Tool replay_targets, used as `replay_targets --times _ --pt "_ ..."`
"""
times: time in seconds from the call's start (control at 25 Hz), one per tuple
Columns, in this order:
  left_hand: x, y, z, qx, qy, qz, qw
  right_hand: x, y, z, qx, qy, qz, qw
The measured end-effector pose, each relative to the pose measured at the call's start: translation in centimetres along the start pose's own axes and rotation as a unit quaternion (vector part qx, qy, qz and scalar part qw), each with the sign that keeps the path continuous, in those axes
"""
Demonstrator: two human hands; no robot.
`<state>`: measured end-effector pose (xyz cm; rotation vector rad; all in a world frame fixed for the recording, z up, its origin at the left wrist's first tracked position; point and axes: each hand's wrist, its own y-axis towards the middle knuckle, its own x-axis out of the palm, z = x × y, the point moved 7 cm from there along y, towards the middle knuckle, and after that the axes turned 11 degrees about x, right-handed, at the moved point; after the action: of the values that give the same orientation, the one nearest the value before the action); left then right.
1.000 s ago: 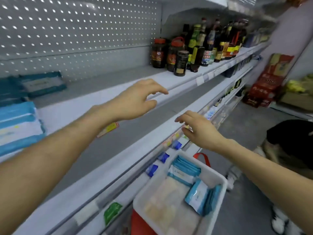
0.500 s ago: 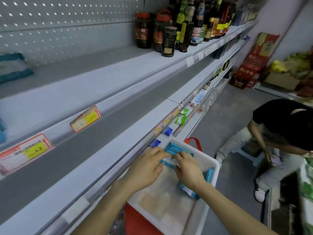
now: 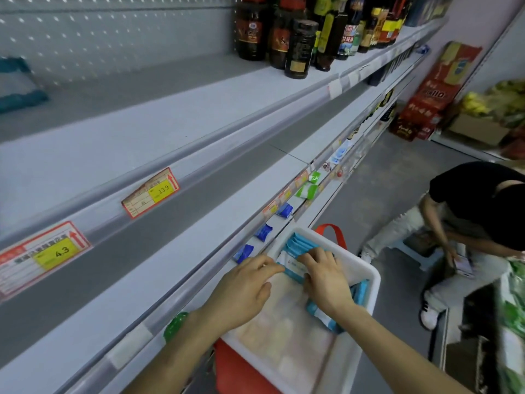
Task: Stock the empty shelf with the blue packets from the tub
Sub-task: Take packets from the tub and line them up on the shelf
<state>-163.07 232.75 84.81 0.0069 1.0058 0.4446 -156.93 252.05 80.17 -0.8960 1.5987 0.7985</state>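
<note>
My left hand (image 3: 244, 291) and right hand (image 3: 326, 282) are both down in the white rectangular plastic tub (image 3: 369, 277) at 5 o'clock in my view. It is smooth-walled with a rounded rim and sits on a red plastic basket (image 3: 238, 368) whose red loop handle (image 3: 332, 234) rises at the tub's 12 o'clock end. The soft, glossy blue-and-white packets (image 3: 298, 244) stand bunched on edge at that same end, and a few more lie slumped along the 3 o'clock wall. Pale, flat pouches (image 3: 284, 336) cover the rest of the tub floor. My right fingers are curled over a white-faced packet in the bunch with the thumb tucked beneath, grasping it. My left fingers lie nearly straight and released, their tips touching that packet's 9 o'clock edge. The empty shelf (image 3: 142, 143), a long matte grey-white metal board, runs from 8 toward 1 o'clock. Its clear plastic front rail carries red-and-yellow paper price tags (image 3: 150, 191). Dark glass bottles (image 3: 301, 49) crowd its 12 o'clock stretch in front of a perforated metal back panel (image 3: 113, 32). At 3 o'clock a person in a black top (image 3: 468, 200) crouches on the grey floor.
</note>
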Motion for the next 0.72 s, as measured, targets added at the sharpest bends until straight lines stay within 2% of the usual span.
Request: replay_targets --times 0.2,0.32,0.52,0.72 --pt "0.6 -0.3 -0.2 -0.008 -0.019 0.008 1.000 0.4 0.7 -0.6 -0.019 -0.025 -0.059 0.998" --pt "0.8 -0.5 -0.3 -0.016 -0.033 0.019 0.999 1.3 0.8 -1.1 -0.020 0.015 -0.105 0.994" --pt "0.8 -1.3 -0.2 -0.027 -0.051 0.029 0.998 3.2 -0.1 -1.9 -0.042 0.057 -0.200 0.977" --pt "1.0 -2.0 -0.4 -0.042 -0.058 0.039 0.997 4.6 -1.4 -2.7 -0.057 0.100 -0.310 0.944"
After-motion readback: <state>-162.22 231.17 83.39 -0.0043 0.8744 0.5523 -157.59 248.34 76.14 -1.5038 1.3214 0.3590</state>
